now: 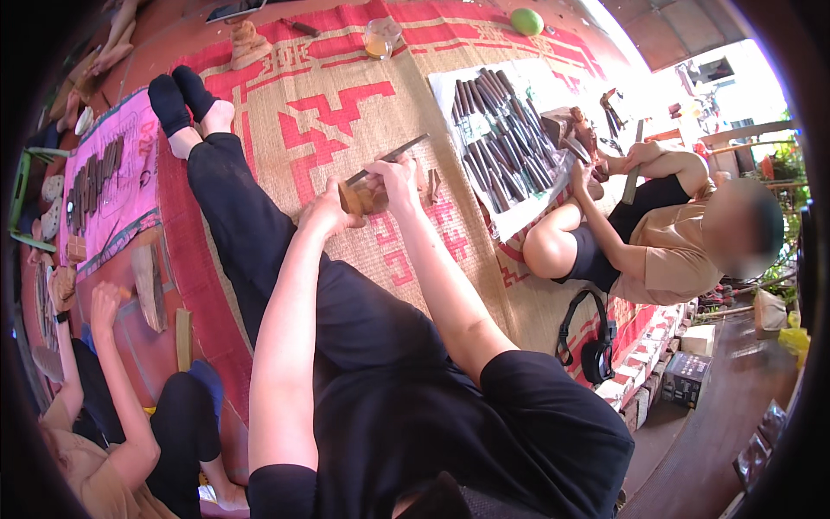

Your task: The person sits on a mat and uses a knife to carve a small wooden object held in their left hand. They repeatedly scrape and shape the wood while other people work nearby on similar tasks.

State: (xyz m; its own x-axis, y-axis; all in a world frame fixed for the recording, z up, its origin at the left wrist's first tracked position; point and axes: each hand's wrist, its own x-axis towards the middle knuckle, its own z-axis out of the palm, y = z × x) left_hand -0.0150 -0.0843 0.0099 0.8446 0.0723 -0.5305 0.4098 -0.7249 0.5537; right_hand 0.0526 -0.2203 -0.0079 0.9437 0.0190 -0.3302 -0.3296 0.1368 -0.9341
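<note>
Over the mat in front of me, my left hand [323, 211] is closed around a small brown wooden piece [353, 201]. My right hand [396, 180] grips a long, thin, dark flat tool [410, 146] that looks like a file. The tool slants up to the right across the top of the wood; whether it touches the wood is too small to tell. My right fingers hide part of the tool. Just right of that hand lies a small brown wooden scrap [433, 185] on the mat.
Rows of dark-handled carving tools [501, 130] lie on a white sheet at right, beside a seated person [666, 225] holding wood. Another person [112, 424] works at lower left, near a pink cloth [138, 164] with tools. A glass [379, 43] stands far ahead.
</note>
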